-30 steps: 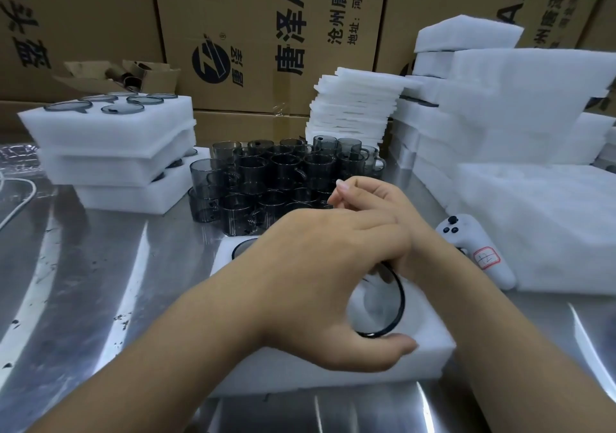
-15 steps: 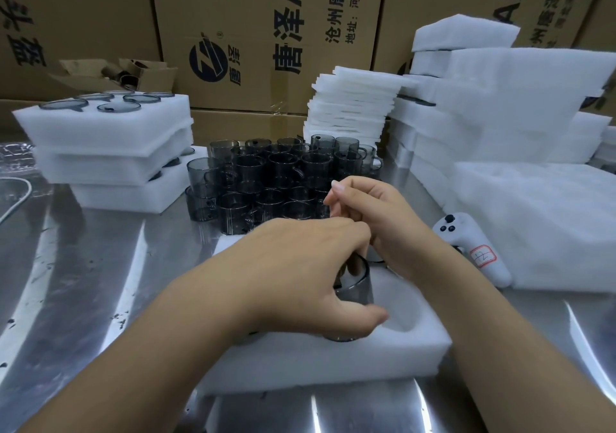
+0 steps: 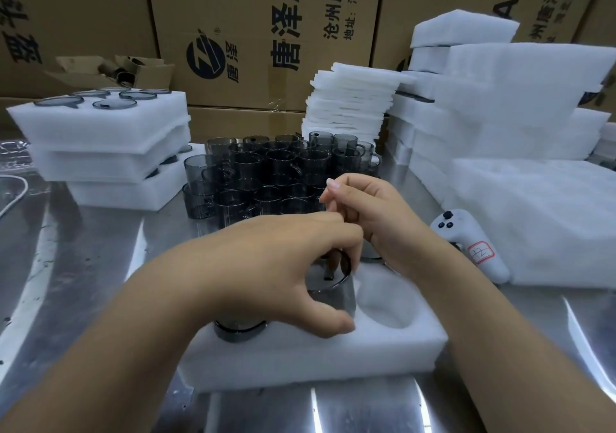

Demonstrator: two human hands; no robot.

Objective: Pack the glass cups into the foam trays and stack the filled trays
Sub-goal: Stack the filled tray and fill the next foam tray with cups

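A white foam tray (image 3: 333,362) lies on the steel table in front of me. My left hand (image 3: 276,276) grips a smoked glass cup (image 3: 336,291) upright over the tray's middle; its base is hidden by my thumb. Another glass cup (image 3: 240,329) sits in the near left pocket. The near right pocket (image 3: 386,302) holds nothing. My right hand (image 3: 370,212) hovers just behind, fingers curled, its fingertips hidden by my left hand. Many loose glass cups (image 3: 266,179) stand clustered behind the tray.
Three filled foam trays (image 3: 100,139) are stacked at the left. Thin foam sheets (image 3: 353,99) and piles of foam trays (image 3: 500,106) stand at the right. A white controller (image 3: 466,242) lies beside them. Cardboard boxes (image 3: 266,32) line the back. A white cable (image 3: 15,192) runs at far left.
My left hand lifted the cup out of the near right pocket, where it lay tilted, turned it upright and carried it left. My right hand rose slightly.
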